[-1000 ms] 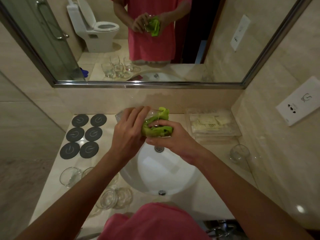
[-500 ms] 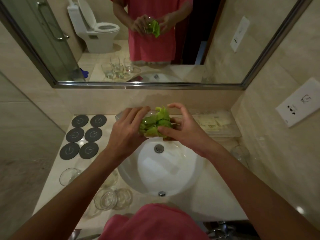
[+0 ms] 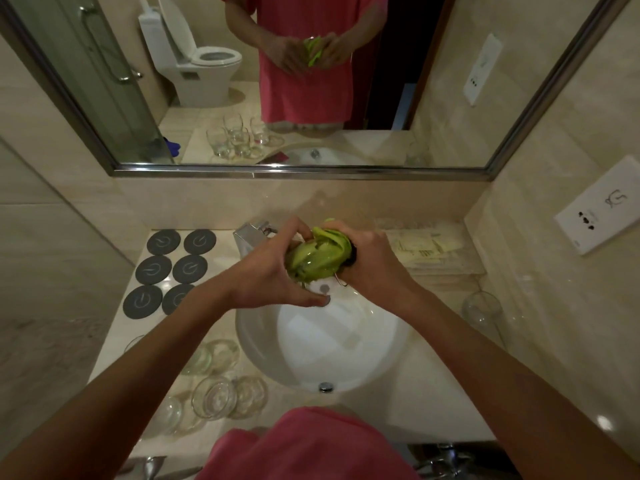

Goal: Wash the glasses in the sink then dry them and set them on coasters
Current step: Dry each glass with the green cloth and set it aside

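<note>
You are gripping the glass [image 3: 320, 259] with your left hand [image 3: 273, 271]; your right hand [image 3: 372, 261] is clutching the cloth [image 3: 317, 252] inside it, coasters [image 3: 171, 268] lying to the left.

No readable words or numbers anywhere. Only signs: six round dark grey coasters [image 3: 172, 267] on the counter, each with a pale power-button style symbol. White rectangular wall plate [image 3: 601, 210] at right carries a small line-drawn icon above dark socket holes; too small to identify.
</note>
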Tool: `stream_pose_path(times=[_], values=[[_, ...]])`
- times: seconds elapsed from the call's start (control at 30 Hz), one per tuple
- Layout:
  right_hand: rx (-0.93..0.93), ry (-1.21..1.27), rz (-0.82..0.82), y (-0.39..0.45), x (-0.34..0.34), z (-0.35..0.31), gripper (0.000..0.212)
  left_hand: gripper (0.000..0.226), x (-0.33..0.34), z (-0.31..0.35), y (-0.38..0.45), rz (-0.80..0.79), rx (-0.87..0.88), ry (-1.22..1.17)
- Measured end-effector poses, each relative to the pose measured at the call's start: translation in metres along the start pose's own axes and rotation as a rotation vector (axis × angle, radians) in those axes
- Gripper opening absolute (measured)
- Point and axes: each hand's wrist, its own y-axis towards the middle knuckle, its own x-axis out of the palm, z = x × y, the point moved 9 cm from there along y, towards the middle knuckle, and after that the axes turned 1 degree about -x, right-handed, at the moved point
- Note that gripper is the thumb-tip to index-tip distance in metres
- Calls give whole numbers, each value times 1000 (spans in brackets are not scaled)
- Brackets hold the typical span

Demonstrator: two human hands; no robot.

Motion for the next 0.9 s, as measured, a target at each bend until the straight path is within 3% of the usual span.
stream_pose_path(times=[0.13,0.2,0.33,0.4,0.47,0.57,0.67,0.73,0.8,0.9], values=[[109,124,-52,0,5,20,38,57,5,-8,-1,-114,-139,-197],[241,230,-26,-2,8,33,32,64,4,-14,-2,-88,-142,-271],[634,632,88,-25,24,57,19,60,-2,-21,-8,150,-50,-501],[788,805,59,-37,41,60,5,49,1,-18,-11,268,30,-493],[843,836,-2,-44,53,58,11,29,2,-14,-12,391,78,-425],[710,677,14,-39,46,51,19,11,-2,-12,-12,482,43,-352],[455,316,113,-24,19,45,27,29,11,-32,-7,354,-253,-496],[406,233,105,-18,15,47,29,48,26,-45,-8,184,-480,-574],[483,268,59,-18,18,54,29,63,36,-50,-12,31,-615,-613],[684,476,29,-29,26,65,22,78,38,-51,-11,-22,-596,-677]])
